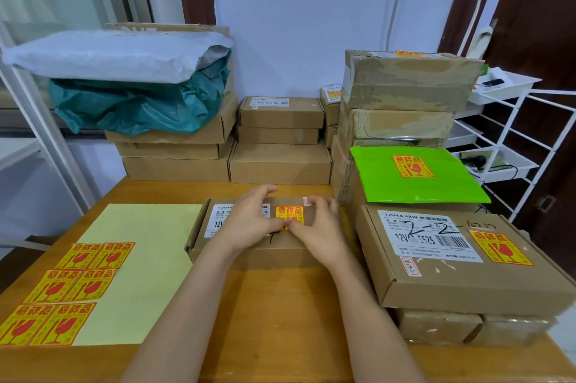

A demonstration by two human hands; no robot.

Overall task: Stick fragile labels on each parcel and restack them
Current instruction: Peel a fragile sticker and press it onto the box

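A flat cardboard parcel (pixel 199 236) lies on the wooden table (pixel 280 304) in front of me. A yellow and red fragile label (pixel 290 215) lies on its top. My left hand (pixel 249 220) and my right hand (pixel 321 226) rest on the parcel at either side of the label, thumbs meeting at its lower edge and pressing it down. To the left lies a pale yellow backing sheet (pixel 149 258) with several fragile labels (pixel 71 286) on its left part.
Labelled parcels stand at the right: a box (pixel 461 267) on two smaller boxes, a green mailer (pixel 414 176), a taped stack (pixel 405 92). Unlabelled boxes (pixel 280 139) line the back wall, with grey and teal bags (pixel 131 86) at the left. A white rack (pixel 511 139) stands far right.
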